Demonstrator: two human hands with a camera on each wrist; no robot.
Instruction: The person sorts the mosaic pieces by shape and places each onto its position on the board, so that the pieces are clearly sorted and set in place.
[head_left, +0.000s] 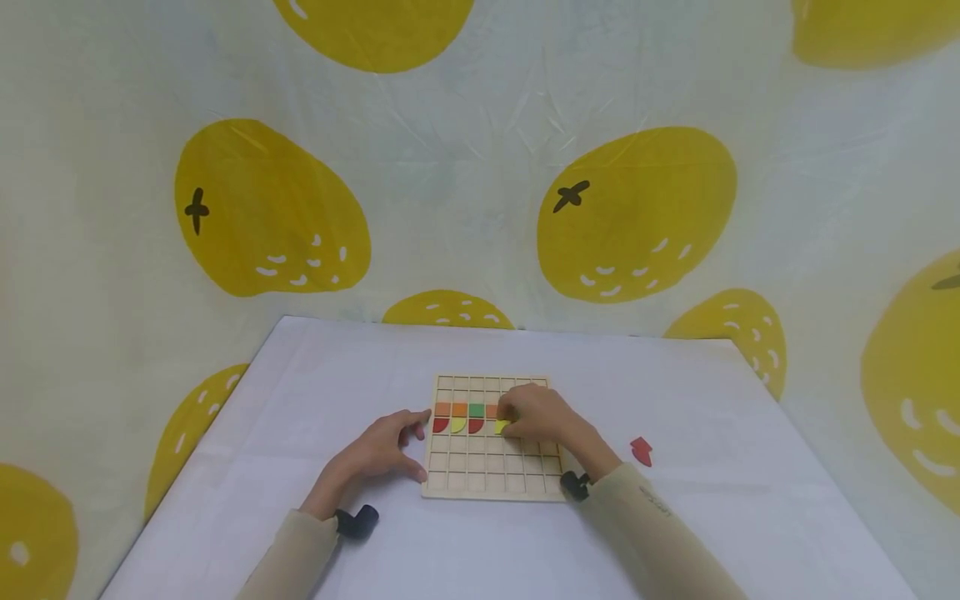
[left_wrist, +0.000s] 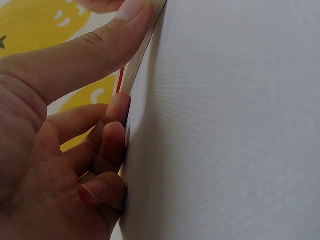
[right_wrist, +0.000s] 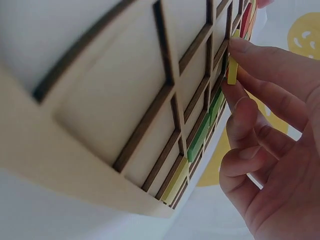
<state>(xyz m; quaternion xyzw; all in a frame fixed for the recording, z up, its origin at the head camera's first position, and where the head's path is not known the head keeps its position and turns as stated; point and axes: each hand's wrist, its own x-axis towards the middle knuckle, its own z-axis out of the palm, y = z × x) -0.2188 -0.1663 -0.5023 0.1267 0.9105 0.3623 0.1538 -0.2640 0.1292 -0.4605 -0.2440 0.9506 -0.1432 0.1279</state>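
Note:
A wooden grid board (head_left: 457,482) lies on the white table, square to the person. One row holds orange squares (head_left: 443,409) and a green square (head_left: 476,410); the row below holds red quarter-circle tiles (head_left: 441,425) and a yellow one (head_left: 458,425). My right hand (head_left: 536,414) pinches a yellow tile (right_wrist: 233,70) between thumb and fingers over that lower row, standing on edge in the right wrist view. At the board's left edge, my left hand (head_left: 378,446) touches the frame with thumb and forefinger spread apart; its other fingers bend at the tabletop.
Red tiles (head_left: 641,451) lie together on the table right of the board. In the right wrist view, green tiles (right_wrist: 199,137) and a yellow tile (right_wrist: 175,180) sit in the grid. A fruit-print curtain (head_left: 450,183) hangs behind the table.

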